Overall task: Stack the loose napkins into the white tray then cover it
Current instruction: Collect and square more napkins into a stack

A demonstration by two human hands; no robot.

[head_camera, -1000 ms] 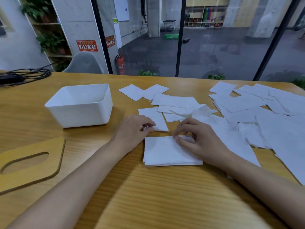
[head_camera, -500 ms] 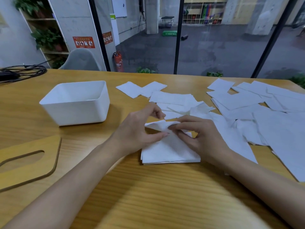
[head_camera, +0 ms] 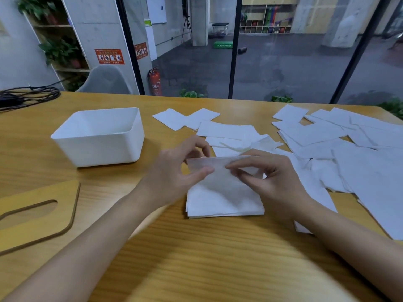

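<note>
A small neat stack of white napkins point(head_camera: 224, 203) lies on the wooden table in front of me. Above its far edge a single napkin point(head_camera: 218, 165) is lifted, its near part draping onto the stack. My left hand point(head_camera: 174, 168) pinches its left end between thumb and fingers, and my right hand point(head_camera: 268, 177) pinches its right end. The white tray point(head_camera: 98, 147) stands empty to the left, apart from both hands. A flat wooden lid with an oval slot point(head_camera: 37, 212) lies at the near left. Several loose napkins point(head_camera: 327, 144) are scattered across the right and far side.
A bundle of black cables point(head_camera: 28, 97) lies at the far left corner of the table. Behind the table's far edge are glass panels, a grey chair point(head_camera: 104, 80) and a red fire extinguisher point(head_camera: 155, 82).
One second ago both hands lay by the stack's far edge. Since then they have taken a napkin by its ends and raised it over the stack.
</note>
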